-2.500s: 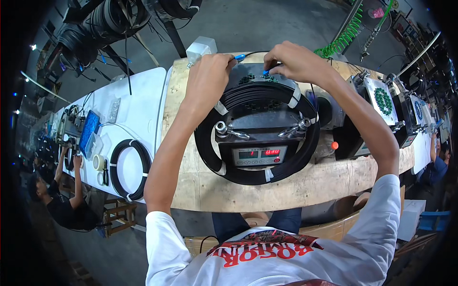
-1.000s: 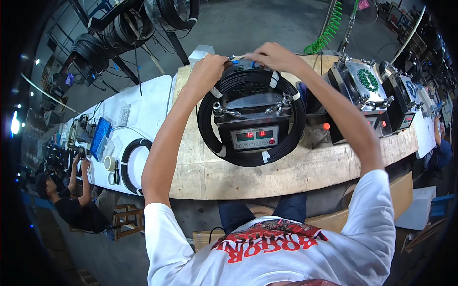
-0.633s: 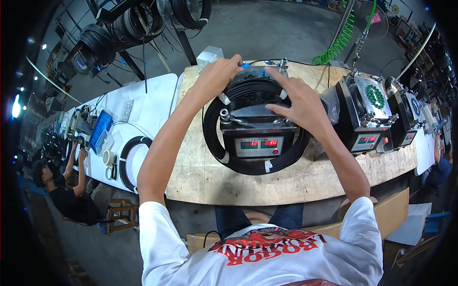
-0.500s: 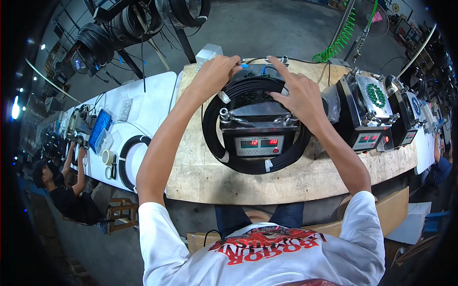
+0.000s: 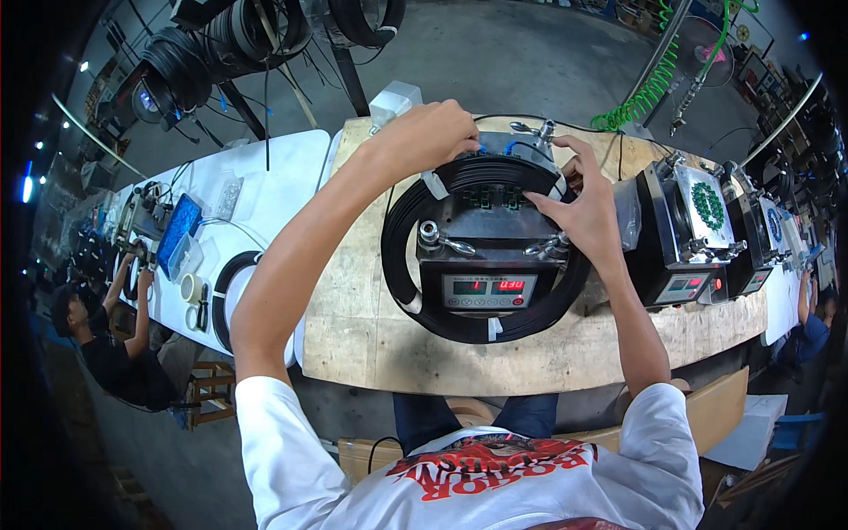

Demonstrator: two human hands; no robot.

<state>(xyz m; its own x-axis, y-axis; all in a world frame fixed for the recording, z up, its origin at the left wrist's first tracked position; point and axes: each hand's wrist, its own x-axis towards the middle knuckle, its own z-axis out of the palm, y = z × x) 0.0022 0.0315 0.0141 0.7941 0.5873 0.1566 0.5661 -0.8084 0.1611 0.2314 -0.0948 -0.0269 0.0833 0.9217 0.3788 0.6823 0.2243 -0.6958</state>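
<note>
A black bench machine (image 5: pixel 430 284) with a lit red display and a metal top stands before me. A coil of thin black cable (image 5: pixel 402 296), bound with white ties, is draped over its top and hangs around its front. My left hand (image 5: pixel 442 134) is closed at the back of the top, its fingertips pinching a small blue cable connector (image 5: pixel 482 148). My right hand (image 5: pixel 585 208) has thumb and fingers apart across the coil's upper right edge, the index finger beside a metal clamp knob (image 5: pixel 545 132). Some right fingers are partly hidden. Small green-and-black parts (image 5: pixel 484 198) sit inside the coil.
Two similar machines (image 5: pixel 680 221) with green and blue rings on top stand to the right. On the left white table (image 5: pixel 265 177) lie a tape roll (image 5: pixel 190 288), a blue tray (image 5: pixel 180 223) and another cable coil (image 5: pixel 228 283). A co-worker (image 5: pixel 124 353) sits far left.
My left hand has moved right along the back of the machine top. My right hand's index finger has drawn back toward the right clamp knob. The display reading has changed; the whole view has shifted slightly.
</note>
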